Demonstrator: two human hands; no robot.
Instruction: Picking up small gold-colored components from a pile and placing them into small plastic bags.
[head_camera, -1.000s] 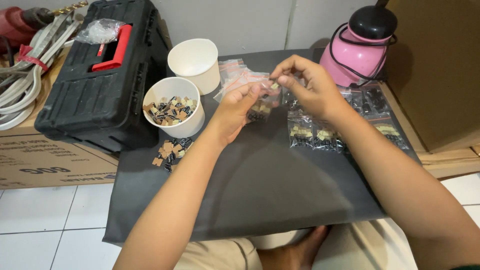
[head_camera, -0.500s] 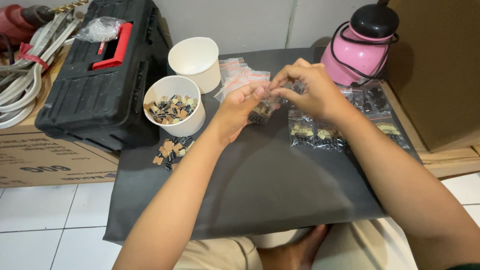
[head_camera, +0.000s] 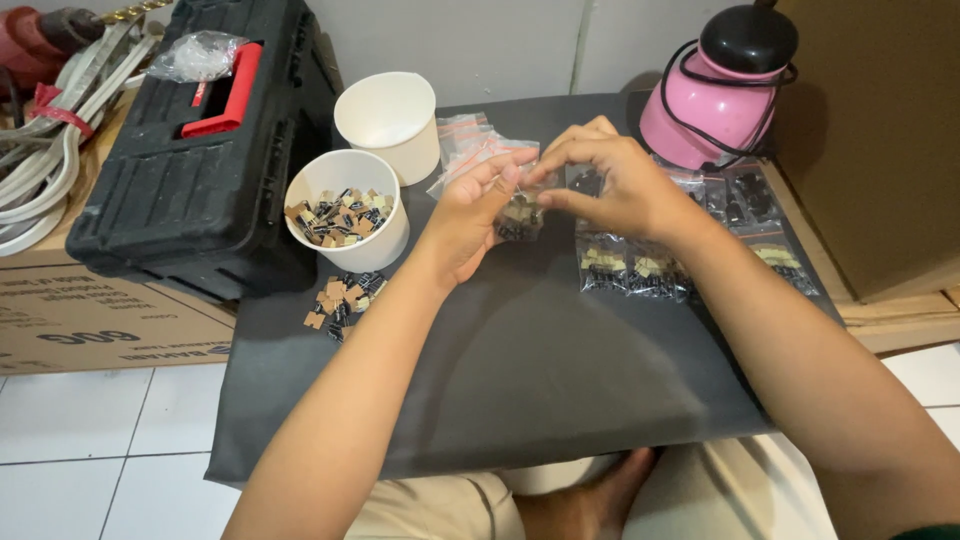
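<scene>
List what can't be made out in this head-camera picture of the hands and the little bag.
- Small clear bag, head view: its top edge is hidden by the left hand and right hand; open or sealed, cannot tell.
- Small parts in the white cup: too small to identify.
- Second white cup: its bottom is hidden by its own wall.
- Filled bags: partly covered by the right forearm.

My two forearms are bare from elbow to wrist, my left hand (head_camera: 470, 215) and right hand (head_camera: 615, 185) wear no gloves, rings or watch, a dark green sleeve edge shows at my right upper arm, and light beige shorts cover my lap, with a bare foot below
</scene>
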